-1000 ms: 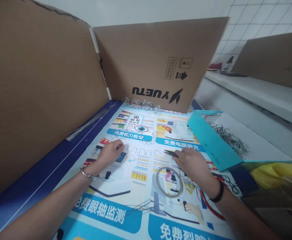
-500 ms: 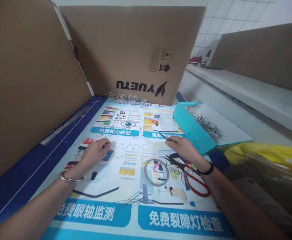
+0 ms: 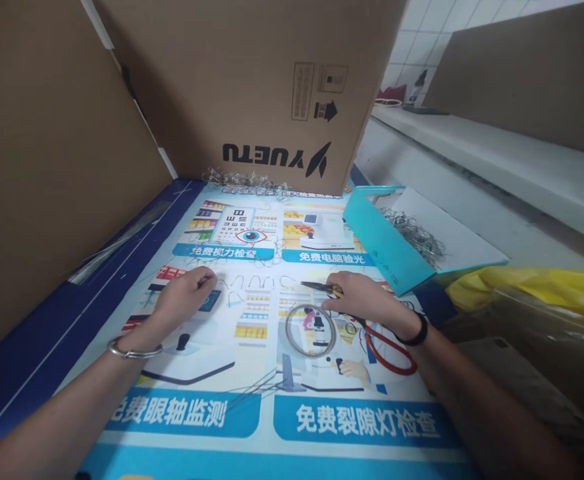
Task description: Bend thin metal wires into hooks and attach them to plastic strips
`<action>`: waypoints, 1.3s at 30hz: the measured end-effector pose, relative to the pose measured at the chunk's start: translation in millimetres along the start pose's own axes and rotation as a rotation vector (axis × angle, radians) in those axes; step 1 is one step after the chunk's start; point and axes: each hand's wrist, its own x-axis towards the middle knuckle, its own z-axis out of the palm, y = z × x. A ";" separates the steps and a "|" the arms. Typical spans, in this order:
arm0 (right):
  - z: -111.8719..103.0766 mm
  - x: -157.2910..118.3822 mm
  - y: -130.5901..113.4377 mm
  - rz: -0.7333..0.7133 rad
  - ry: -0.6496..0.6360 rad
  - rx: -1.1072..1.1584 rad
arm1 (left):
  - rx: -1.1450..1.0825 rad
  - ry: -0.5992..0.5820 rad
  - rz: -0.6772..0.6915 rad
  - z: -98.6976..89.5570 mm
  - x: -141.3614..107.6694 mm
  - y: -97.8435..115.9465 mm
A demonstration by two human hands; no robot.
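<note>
My right hand (image 3: 357, 293) is closed round small pliers (image 3: 322, 287), their dark jaws pointing left. My left hand (image 3: 187, 291) has its fingers pinched together beside a row of small bent wire pieces (image 3: 257, 281); anything between the fingertips is too small to make out. Below my right hand lie red-handled scissors (image 3: 389, 353), partly covered by it, and a coil of wire (image 3: 288, 330). Several straight wires (image 3: 257, 390) rest on the printed sheet (image 3: 252, 433) nearer to me.
A teal box (image 3: 387, 247) holding a tangle of wire pieces (image 3: 415, 237) stands at the right, by a yellow bag (image 3: 532, 290). Clear wire-like bits (image 3: 247, 179) lie along the cardboard wall (image 3: 252, 80) at the back. A white ledge (image 3: 472, 147) runs along the right.
The pliers have turned and now show side-on, as my right hand has shifted slightly down over the scissors. My left hand stays pinched near the bent wires. The whole view has tilted a little.
</note>
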 end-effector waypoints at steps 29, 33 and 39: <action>-18.2 1.8 -5.1 0.076 0.140 -0.134 | -0.088 -0.203 0.763 -7.0 -45.7 84.0; -22.9 16.0 -17.0 0.067 0.142 -0.112 | -0.065 -0.373 0.892 8.7 -45.8 110.1; -18.6 45.2 -20.6 0.122 0.158 -0.062 | -0.038 -0.386 0.961 24.5 -40.2 118.2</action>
